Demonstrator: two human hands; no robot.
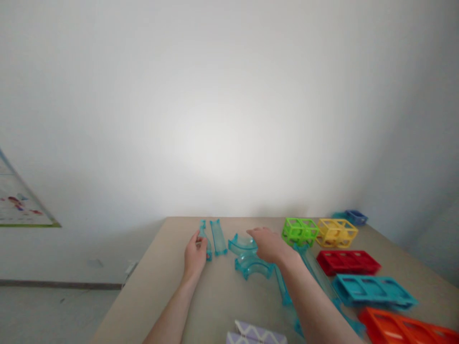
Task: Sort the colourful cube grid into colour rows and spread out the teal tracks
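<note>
On the far left of the table, my left hand (pixel 195 255) is closed with thumb and fingers on the edge of a clear blue toy track piece (pixel 202 229). A straight clear blue track piece (pixel 218 237) lies just right of it. My right hand (pixel 267 243) reaches over the curved pieces with its fingers stretched to the left; its fingertips are partly hidden, and I cannot tell whether they touch anything. Below those fingers are one curved track piece (pixel 238 245) and a second curved track piece (pixel 247 266), lying close together.
Right of my forearm stand a green block frame (pixel 300 231), a yellow one (pixel 337 232), a red one (pixel 347 263), a teal one (pixel 375 290) and an orange one (pixel 405 329). A long blue track (pixel 313 267) lies beside them. A lilac patterned object (pixel 256 334) is at the front. The wall (pixel 229 119) stands behind the table.
</note>
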